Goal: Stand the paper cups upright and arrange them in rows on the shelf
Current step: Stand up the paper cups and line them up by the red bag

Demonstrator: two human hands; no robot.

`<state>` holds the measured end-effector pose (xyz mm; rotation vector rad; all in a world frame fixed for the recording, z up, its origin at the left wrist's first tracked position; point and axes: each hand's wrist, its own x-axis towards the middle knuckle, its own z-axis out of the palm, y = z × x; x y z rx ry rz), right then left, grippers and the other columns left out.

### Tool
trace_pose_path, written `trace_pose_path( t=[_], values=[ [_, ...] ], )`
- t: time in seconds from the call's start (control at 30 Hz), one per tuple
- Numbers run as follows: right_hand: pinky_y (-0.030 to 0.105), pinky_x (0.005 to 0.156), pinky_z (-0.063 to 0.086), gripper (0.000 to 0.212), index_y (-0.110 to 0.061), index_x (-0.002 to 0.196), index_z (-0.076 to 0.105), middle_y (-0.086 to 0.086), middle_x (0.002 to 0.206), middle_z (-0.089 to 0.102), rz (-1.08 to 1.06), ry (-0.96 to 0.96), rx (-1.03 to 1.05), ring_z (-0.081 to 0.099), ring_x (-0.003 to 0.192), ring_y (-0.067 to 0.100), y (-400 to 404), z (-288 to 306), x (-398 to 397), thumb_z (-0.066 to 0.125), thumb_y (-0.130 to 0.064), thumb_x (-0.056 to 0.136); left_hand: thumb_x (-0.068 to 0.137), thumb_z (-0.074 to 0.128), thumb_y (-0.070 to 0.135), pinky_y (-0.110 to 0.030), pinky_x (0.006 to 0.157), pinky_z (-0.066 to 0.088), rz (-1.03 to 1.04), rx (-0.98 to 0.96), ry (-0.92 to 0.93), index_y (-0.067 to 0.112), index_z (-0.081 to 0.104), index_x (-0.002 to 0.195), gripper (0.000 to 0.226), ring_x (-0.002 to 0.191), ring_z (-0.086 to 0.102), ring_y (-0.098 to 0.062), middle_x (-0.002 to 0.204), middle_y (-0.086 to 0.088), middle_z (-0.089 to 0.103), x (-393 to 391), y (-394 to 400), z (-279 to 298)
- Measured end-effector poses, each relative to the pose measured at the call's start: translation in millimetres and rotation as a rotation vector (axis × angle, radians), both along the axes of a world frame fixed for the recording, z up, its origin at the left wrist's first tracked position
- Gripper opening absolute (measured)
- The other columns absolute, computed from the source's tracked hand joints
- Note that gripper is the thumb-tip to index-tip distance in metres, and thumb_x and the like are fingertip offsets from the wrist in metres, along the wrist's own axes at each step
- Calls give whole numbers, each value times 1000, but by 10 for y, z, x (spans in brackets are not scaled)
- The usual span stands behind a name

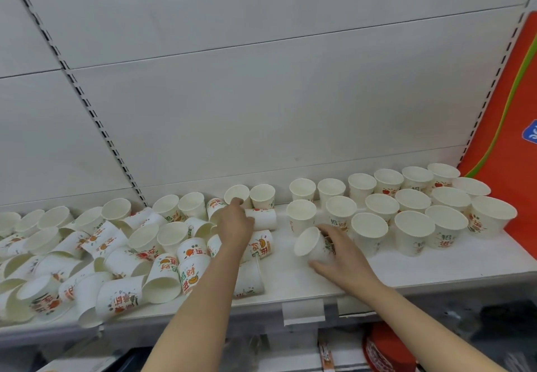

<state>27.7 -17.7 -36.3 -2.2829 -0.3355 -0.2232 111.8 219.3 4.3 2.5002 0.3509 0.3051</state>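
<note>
Paper cup [312,246] tilted, empty, right hand [343,252] fingers grasping it, left hand [236,223] fingers clasping lying cup [261,218].

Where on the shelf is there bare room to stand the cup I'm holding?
Bare shelf runs along the front edge, before the upright rows. A smaller gap lies between the right hand, gripping a tilted cup, and the left hand. Left of that, the toppled pile crowds everything.
</note>
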Motion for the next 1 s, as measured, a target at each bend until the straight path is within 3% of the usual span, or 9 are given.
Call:
trace_pose_path(
  t=[0.13, 0.27, 0.4, 0.57, 0.67, 0.77, 0.87, 1.0],
  values=[
    [26, 107, 31, 84, -21, 144, 30, -9, 146, 36, -155, 9, 110, 33, 133, 10, -41, -71, -28, 77, -29, 75, 79, 69, 16, -25, 71, 40, 40, -153, -32, 21, 59, 123, 45, 99, 62, -21, 105, -1, 71, -20, -60, 18],
    [24, 102, 31, 81, -23, 144, 30, -5, 148, 35, -210, -37, 24, 30, 136, 13, -7, -118, -1, 75, -33, 77, 79, 69, 17, -30, 76, 52, -91, -217, -79, 28, 70, 105, 28, 94, 65, -12, 92, 11, 70, -63, -122, 23],
    [32, 103, 38, 84, -17, 143, 35, 0, 147, 38, -236, -75, -81, 34, 134, 17, 10, -114, -27, 78, -36, 74, 81, 66, 18, -32, 76, 53, -204, -2, -112, 30, 72, 102, 25, 91, 64, -10, 94, 13, 71, -112, -193, 45],
    [41, 104, 41, 76, -6, 132, 51, 9, 136, 52, -180, -470, -325, 46, 127, 26, 14, -78, -75, 81, -37, 70, 83, 67, 22, -33, 75, 50, -368, 186, -166, 32, 73, 97, 18, 91, 63, -13, 95, 9, 68, -134, -305, -34],
    [42, 107, 38, 71, -10, 138, 47, 7, 143, 47, -69, -523, -494, 40, 134, 25, 44, -83, -42, 73, -35, 78, 83, 68, 24, -33, 76, 50, -406, 161, -150, 32, 72, 99, 18, 93, 62, -11, 95, 10, 67, -142, -356, -50],
    [40, 110, 27, 67, -9, 140, 45, 9, 144, 46, -14, -515, -630, 40, 135, 27, 55, -157, 56, 71, -26, 81, 83, 71, 31, -31, 82, 48, -408, 97, -169, 30, 70, 108, 26, 102, 59, -12, 107, 12, 67, -194, -339, -33],
    [38, 109, 23, 58, -7, 137, 46, 11, 139, 52, -31, -542, -657, 42, 132, 28, 19, -199, 162, 65, -13, 82, 82, 72, 36, -29, 85, 45, -364, 52, -194, 31, 68, 113, 32, 107, 57, -13, 114, 12, 64, -323, -181, -7],
    [39, 108, 23, 54, -5, 132, 53, 12, 137, 54, -59, -575, -632, 45, 130, 30, -3, -148, 193, 68, -15, 82, 79, 74, 43, -30, 97, 42, -310, 9, -146, 32, 65, 118, 42, 119, 51, -9, 126, 12, 59, -712, 170, -6]
  ],
)
